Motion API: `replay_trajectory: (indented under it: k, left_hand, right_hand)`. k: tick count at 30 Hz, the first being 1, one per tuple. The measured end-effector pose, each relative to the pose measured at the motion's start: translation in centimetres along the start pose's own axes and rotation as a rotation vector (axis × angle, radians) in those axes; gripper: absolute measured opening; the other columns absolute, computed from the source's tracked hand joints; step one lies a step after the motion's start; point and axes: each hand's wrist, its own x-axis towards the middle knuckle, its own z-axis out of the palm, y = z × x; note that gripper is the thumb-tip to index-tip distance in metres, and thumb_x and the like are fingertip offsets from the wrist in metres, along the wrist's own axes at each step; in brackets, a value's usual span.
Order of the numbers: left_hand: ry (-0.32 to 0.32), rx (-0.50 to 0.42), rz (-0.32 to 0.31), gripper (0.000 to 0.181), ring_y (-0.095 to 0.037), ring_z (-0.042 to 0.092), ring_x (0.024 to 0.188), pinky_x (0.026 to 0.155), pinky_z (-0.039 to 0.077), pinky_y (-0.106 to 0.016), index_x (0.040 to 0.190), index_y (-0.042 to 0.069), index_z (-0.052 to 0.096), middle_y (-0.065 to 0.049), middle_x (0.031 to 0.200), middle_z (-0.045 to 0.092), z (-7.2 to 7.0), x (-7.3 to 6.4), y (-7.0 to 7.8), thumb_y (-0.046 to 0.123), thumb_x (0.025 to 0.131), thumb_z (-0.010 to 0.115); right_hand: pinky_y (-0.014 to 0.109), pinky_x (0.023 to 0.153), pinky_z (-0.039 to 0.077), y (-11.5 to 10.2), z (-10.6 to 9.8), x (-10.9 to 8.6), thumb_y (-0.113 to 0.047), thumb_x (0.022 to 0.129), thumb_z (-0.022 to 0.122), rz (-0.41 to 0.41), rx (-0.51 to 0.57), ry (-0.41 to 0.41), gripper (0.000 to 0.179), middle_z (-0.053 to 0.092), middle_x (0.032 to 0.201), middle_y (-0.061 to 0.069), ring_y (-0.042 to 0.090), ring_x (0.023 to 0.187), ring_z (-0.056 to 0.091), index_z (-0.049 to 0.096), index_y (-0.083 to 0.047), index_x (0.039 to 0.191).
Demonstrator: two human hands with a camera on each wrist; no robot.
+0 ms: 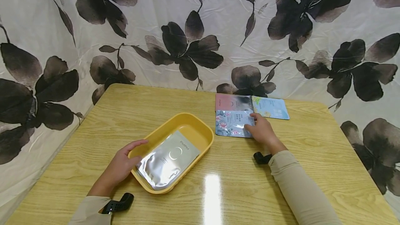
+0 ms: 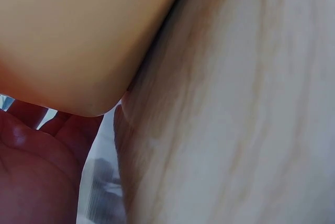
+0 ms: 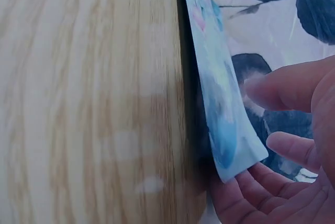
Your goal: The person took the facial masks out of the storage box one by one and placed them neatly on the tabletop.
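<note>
A yellow plastic basin point(image 1: 195, 127) sits on the table, a silver sachet marked PMPM point(image 1: 175, 153) lying inside. My left hand point(image 1: 120, 164) rests at the basin's left end, its index finger stretched over the rim and the thumb beside it. In the left wrist view, the palm point(image 2: 39, 166) shows just beyond the basin wall point(image 2: 78, 51). My right hand point(image 1: 262, 131) is at the right edge of a blue floral sachet point(image 1: 231, 122). In the right wrist view, fingers lie by the lifted end of this sachet point(image 3: 225, 109), with the thumb point(image 3: 277, 88) apart from its face.
Behind the blue floral sachet lie a pink-and-grey sachet point(image 1: 231, 102) and a light blue and yellow sachet point(image 1: 275, 108), near the table's back edge. Floral fabric point(image 1: 231, 51) hangs behind the wooden table point(image 1: 150, 101). Each wrist wears a black camera point(image 1: 122, 202).
</note>
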Motion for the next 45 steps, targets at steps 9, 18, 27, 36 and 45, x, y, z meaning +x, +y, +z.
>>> replay_trajectory:
  k: [9, 18, 27, 36, 45]
  left_hand:
    - [0.002, 0.003, -0.01, 0.05, -0.036, 0.04, 0.121, 0.092, 0.031, -0.034, 0.14, 0.002, 0.054, -0.025, 0.148, 0.043, 0.0, 0.1, 0.2, -0.003, 0.091, 0.053]
    - [0.004, 0.002, 0.001, 0.05, -0.036, 0.04, 0.12, 0.091, 0.031, -0.029, 0.14, 0.001, 0.054, -0.025, 0.147, 0.044, -0.1, 0.1, 0.2, -0.004, 0.09, 0.054]
    - [0.0, 0.004, 0.014, 0.051, -0.034, 0.041, 0.12, 0.088, 0.032, -0.026, 0.141, 0.003, 0.054, -0.023, 0.147, 0.045, -0.1, 0.1, 0.1, -0.002, 0.09, 0.055]
    - [0.0, 0.014, -0.008, 0.051, -0.035, 0.04, 0.121, 0.092, 0.031, -0.036, 0.142, 0.003, 0.053, -0.024, 0.148, 0.044, 0.0, 0.1, 0.1, -0.003, 0.09, 0.054]
    - [0.007, 0.005, 0.011, 0.051, -0.034, 0.04, 0.12, 0.09, 0.031, -0.026, 0.14, 0.002, 0.054, -0.024, 0.146, 0.046, 0.1, 0.0, 0.0, -0.004, 0.09, 0.054]
  right_hand:
    - [0.053, 0.107, 0.037, 0.4, -0.5, 0.0, -0.022, 0.099, 0.06, 0.04, 0.043, 0.001, 0.064, 0.039, 0.148, 0.028, 0.041, 0.132, 0.045, 0.033, 0.004, 0.151]
    - [0.053, 0.102, 0.042, -1.1, -1.3, -1.3, -0.016, 0.099, 0.06, -0.07, 0.127, 0.039, 0.06, 0.039, 0.15, 0.027, 0.041, 0.132, 0.046, 0.036, 0.005, 0.15]
    - [0.046, 0.098, 0.048, -5.8, 0.1, -3.6, -0.008, 0.099, 0.061, -0.376, 0.399, -0.126, 0.053, 0.042, 0.151, 0.021, 0.036, 0.132, 0.049, 0.044, -0.002, 0.149]
    - [0.036, 0.108, 0.039, -12.0, 3.5, -4.1, -0.012, 0.094, 0.069, -0.582, 0.247, -0.368, 0.055, 0.045, 0.152, 0.013, 0.027, 0.134, 0.048, 0.05, -0.001, 0.145]
    - [0.036, 0.099, 0.044, -15.8, 7.3, -3.6, -0.014, 0.091, 0.072, -0.486, -0.151, -0.558, 0.048, 0.058, 0.137, 0.008, 0.023, 0.121, 0.055, 0.059, -0.014, 0.137]
